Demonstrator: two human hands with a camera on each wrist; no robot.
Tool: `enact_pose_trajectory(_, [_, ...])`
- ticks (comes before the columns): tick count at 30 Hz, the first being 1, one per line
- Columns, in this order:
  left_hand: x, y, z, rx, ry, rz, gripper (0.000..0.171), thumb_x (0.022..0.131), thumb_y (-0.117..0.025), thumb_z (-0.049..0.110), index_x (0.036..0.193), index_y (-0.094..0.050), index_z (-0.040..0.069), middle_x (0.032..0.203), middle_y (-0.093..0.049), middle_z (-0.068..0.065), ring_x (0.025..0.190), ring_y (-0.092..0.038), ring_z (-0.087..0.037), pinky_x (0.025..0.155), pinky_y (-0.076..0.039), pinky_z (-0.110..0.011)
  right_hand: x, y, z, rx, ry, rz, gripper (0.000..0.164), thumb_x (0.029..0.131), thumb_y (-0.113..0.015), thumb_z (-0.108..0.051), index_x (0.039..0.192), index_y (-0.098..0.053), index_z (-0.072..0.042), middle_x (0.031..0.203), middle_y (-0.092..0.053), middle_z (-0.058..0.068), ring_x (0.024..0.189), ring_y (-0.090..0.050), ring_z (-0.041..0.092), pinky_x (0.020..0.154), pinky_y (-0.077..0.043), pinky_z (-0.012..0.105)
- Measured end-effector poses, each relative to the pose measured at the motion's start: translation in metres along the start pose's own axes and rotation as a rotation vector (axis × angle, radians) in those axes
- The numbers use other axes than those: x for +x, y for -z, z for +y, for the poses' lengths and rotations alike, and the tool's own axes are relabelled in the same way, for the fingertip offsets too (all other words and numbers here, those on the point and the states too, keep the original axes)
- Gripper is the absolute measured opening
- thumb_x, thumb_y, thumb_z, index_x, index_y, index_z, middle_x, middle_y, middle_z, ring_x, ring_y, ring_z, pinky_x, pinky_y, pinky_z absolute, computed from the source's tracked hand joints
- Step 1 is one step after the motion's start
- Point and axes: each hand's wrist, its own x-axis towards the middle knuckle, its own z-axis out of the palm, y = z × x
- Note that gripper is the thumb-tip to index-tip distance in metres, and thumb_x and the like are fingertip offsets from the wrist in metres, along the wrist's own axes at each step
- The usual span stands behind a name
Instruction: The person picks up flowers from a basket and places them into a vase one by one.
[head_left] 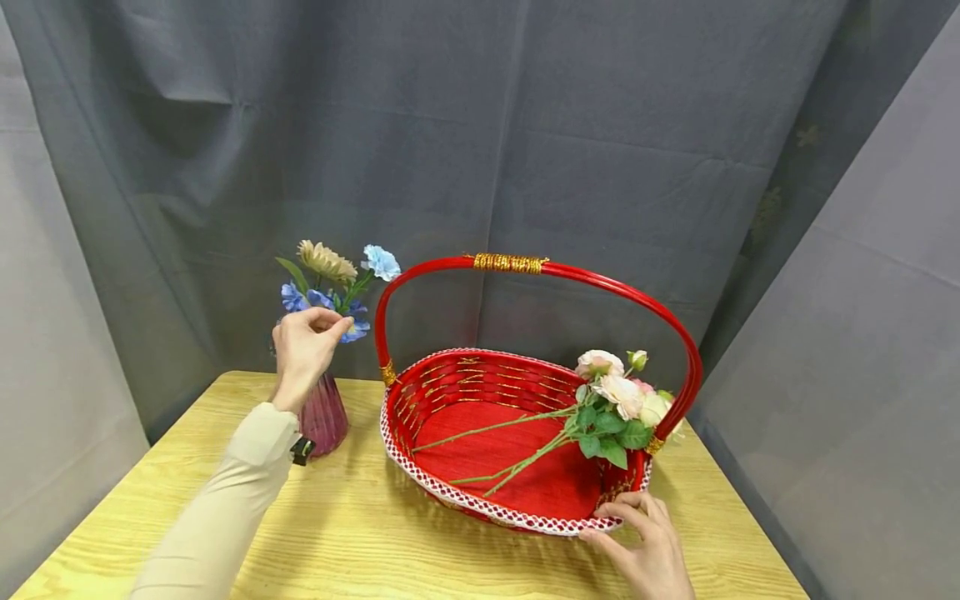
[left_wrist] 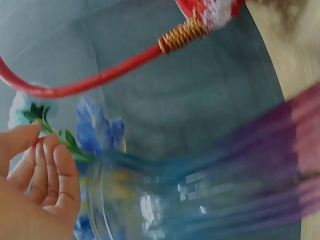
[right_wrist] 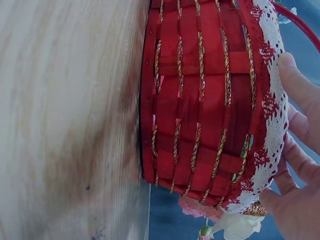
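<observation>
My left hand is at the mouth of a ribbed glass vase, purple below and bluish above. Thumb and fingertips pinch the green stem of a light blue carnation. Beside it in the vase are a cream flower and several deeper blue flowers. At the near right, my right hand grips the lace-trimmed rim of a red woven basket, thumb outside and fingers over the edge. Pale pink and cream roses lie in the basket, blooms at its right end, stems pointing left.
A tall red handle with gold wrapping arches over the basket. Vase and basket stand on a light wooden table, vase to the left. A grey curtain hangs close behind, with paler panels at both sides.
</observation>
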Motion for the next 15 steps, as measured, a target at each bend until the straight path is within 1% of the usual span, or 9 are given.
enact_pose_trajectory(4, [-0.006, -0.011, 0.008, -0.035, 0.002, 0.004, 0.022, 0.084, -0.077, 0.032, 0.084, -0.077, 0.01, 0.076, -0.074, -0.007, 0.067, -0.063, -0.018, 0.067, -0.043, -0.029, 0.001, 0.001, 0.0, 0.004, 0.006, 0.001, 0.04, 0.045, -0.095, -0.013, 0.078, -0.072, -0.02, 0.089, -0.059, -0.007, 0.089, -0.047, 0.005, 0.074, -0.036, 0.018])
enact_pose_trajectory(8, [-0.013, -0.021, 0.014, -0.07, -0.002, 0.001, 0.019, 0.084, -0.078, 0.03, 0.082, -0.077, 0.011, 0.074, -0.073, -0.006, 0.065, -0.063, -0.019, 0.062, -0.043, -0.029, 0.0, 0.0, -0.001, -0.005, -0.006, -0.009, 0.04, 0.046, -0.095, -0.014, 0.078, -0.073, -0.02, 0.089, -0.059, -0.008, 0.089, -0.048, 0.005, 0.073, -0.037, 0.018])
enact_pose_trajectory(12, [-0.018, -0.031, 0.017, -0.089, -0.021, -0.029, 0.017, 0.084, -0.078, 0.029, 0.081, -0.077, 0.012, 0.074, -0.074, -0.004, 0.064, -0.063, -0.017, 0.06, -0.044, -0.028, 0.0, 0.001, -0.001, -0.011, -0.015, -0.014, 0.04, 0.047, -0.095, -0.016, 0.078, -0.072, -0.021, 0.089, -0.059, -0.009, 0.088, -0.048, 0.006, 0.072, -0.037, 0.017])
enact_pose_trajectory(15, [-0.021, -0.038, 0.02, -0.099, -0.031, -0.069, 0.018, 0.084, -0.077, 0.031, 0.082, -0.077, 0.013, 0.074, -0.074, -0.003, 0.064, -0.063, -0.015, 0.059, -0.044, -0.028, 0.0, 0.001, -0.002, -0.006, -0.018, -0.016, 0.039, 0.047, -0.095, -0.015, 0.078, -0.072, -0.022, 0.09, -0.059, -0.009, 0.088, -0.047, 0.005, 0.073, -0.037, 0.017])
